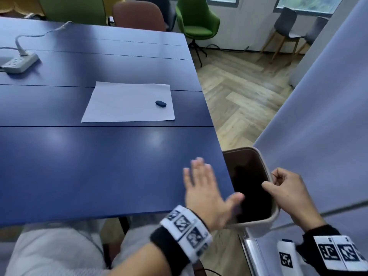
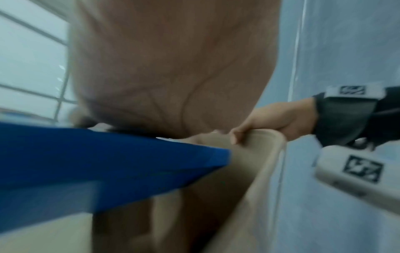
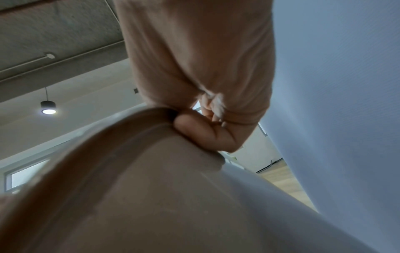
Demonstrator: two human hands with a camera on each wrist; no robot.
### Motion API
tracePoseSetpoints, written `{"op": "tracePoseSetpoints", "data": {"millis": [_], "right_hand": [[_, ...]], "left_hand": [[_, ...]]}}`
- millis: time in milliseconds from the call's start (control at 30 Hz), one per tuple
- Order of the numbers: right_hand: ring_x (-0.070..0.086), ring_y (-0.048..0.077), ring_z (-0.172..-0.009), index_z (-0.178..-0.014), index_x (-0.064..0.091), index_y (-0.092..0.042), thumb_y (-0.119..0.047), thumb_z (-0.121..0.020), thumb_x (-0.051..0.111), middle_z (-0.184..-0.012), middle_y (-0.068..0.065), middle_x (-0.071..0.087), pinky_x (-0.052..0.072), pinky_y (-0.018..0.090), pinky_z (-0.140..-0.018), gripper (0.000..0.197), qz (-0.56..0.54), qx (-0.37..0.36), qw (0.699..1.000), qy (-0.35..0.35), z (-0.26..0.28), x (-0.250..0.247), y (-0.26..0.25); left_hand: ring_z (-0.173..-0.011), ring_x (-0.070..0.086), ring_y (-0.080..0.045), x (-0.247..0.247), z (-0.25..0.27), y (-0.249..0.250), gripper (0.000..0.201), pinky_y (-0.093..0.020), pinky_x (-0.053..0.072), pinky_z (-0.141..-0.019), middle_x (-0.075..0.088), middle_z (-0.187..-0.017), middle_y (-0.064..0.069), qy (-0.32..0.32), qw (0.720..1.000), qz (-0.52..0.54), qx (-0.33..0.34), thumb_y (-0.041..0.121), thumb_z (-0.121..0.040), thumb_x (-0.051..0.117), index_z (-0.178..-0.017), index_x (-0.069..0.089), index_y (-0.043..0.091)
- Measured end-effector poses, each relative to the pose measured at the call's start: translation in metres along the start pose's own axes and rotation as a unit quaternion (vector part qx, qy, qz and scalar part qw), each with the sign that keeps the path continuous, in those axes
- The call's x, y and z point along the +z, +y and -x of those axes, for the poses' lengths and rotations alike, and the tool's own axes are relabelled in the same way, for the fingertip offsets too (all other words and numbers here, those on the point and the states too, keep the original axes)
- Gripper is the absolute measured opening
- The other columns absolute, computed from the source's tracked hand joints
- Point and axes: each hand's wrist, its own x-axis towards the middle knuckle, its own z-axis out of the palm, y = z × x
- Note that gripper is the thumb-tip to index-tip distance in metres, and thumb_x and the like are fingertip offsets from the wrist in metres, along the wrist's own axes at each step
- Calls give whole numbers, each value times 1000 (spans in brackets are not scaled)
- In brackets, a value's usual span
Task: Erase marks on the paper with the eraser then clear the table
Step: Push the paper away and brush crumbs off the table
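Note:
A white sheet of paper (image 1: 127, 103) lies flat on the blue table (image 1: 79, 166), with a small dark eraser (image 1: 160, 103) resting near its right edge. My left hand (image 1: 203, 188) is flat and blurred at the table's near right corner, fingers straight, holding nothing. My right hand (image 1: 282, 188) grips the rim of a beige waste bin (image 1: 273, 216) held just off that corner, thumb inside the rim. The right wrist view shows the thumb (image 3: 194, 130) pinching the bin's rim (image 3: 138, 130). In the left wrist view the bin (image 2: 259, 154) sits beside the table corner (image 2: 216, 155).
A white power strip (image 1: 19, 62) with its cable lies at the table's far left. Chairs stand beyond the table: a brown one (image 1: 139, 15) and a green one (image 1: 197, 18). A pale partition wall (image 1: 318, 116) rises on the right, close behind the bin.

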Motion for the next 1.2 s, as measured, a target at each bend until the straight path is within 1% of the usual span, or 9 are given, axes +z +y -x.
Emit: {"op": "tracePoseSetpoints", "data": {"millis": [133, 300, 400, 500, 700, 800, 967, 1067, 1200], "right_hand": [[36, 18, -57, -59, 43, -4, 1, -70, 67, -54, 4, 40, 34, 31, -57, 27, 3, -4, 1000, -13, 3, -5, -2], [34, 17, -54, -60, 40, -2, 2, -70, 68, -53, 1, 38, 27, 23, -46, 29, 10, -6, 1000, 8, 10, -6, 6], [34, 18, -53, -61, 42, -1, -1, -69, 68, -53, 2, 39, 25, 22, -45, 27, 27, -5, 999, 18, 15, -4, 7], [35, 17, -52, -61, 43, -2, -2, -70, 68, -52, -1, 39, 30, 28, -51, 26, 26, 1, 1000, 12, 18, -1, 5], [34, 15, -51, -62, 46, 0, 0, -69, 70, -51, 2, 41, 31, 25, -48, 25, 26, 3, 1000, 5, 22, -3, -2], [33, 17, -53, -63, 46, -1, -4, -70, 71, -53, 3, 41, 27, 22, -44, 27, 26, -1, 1000, -7, 23, -7, 3], [30, 7, -46, -59, 40, -3, 6, -69, 68, -50, -5, 34, 24, 21, -45, 31, 7, 3, 1000, 1, 25, -5, 9], [30, 7, -46, -60, 40, -2, 6, -69, 67, -47, -8, 34, 24, 20, -45, 30, 1, 3, 1000, -4, 25, 0, 12], [30, 7, -47, -62, 43, 0, 4, -71, 69, -48, -9, 35, 25, 21, -46, 27, -16, 4, 1000, -25, 25, 5, 13]], "left_hand": [[-145, -28, -14, -11, -5, 39, 118, -41, -22, -116, -23, -162, -7, -77, 974, 132, 164, 81, -64, -6, -156, -9, 7], [-144, -25, -30, -14, 27, -47, 114, -48, -15, -117, -18, -160, -19, 188, 980, 24, -54, 78, -74, -22, -152, -6, -3], [-148, 2, -42, 1, 53, -98, 116, -54, -3, -118, 4, -158, -31, 191, 961, -40, -194, 78, -81, -6, -149, 15, -13], [-135, 35, -54, 17, 38, -83, 108, -62, 13, -109, 35, -143, -42, 157, 975, -26, -156, 74, -92, 9, -135, 41, -19], [-144, -29, -33, 15, -6, 40, 116, -44, -29, -111, -18, -159, -25, 16, 996, 50, 75, 80, -71, -18, -152, -7, -1], [-148, -22, -20, -6, -7, 58, 116, -37, -17, -117, -17, -163, -13, -44, 973, 154, 163, 78, -68, -4, -156, -3, 3], [-148, -22, -32, -37, -1, -22, 98, -47, -10, -118, -23, -159, -21, 112, 991, 18, -65, 72, -90, 3, -153, -11, -2], [-147, -21, -35, -55, 10, -54, 96, -51, -8, -118, -23, -158, -25, 72, 977, -18, -199, 67, -95, 12, -150, -14, -7], [-146, -25, -37, -32, 8, -30, 129, -50, -15, -115, -25, -157, -27, -14, 990, -36, -133, 82, -56, -34, -150, -17, -5]]}}
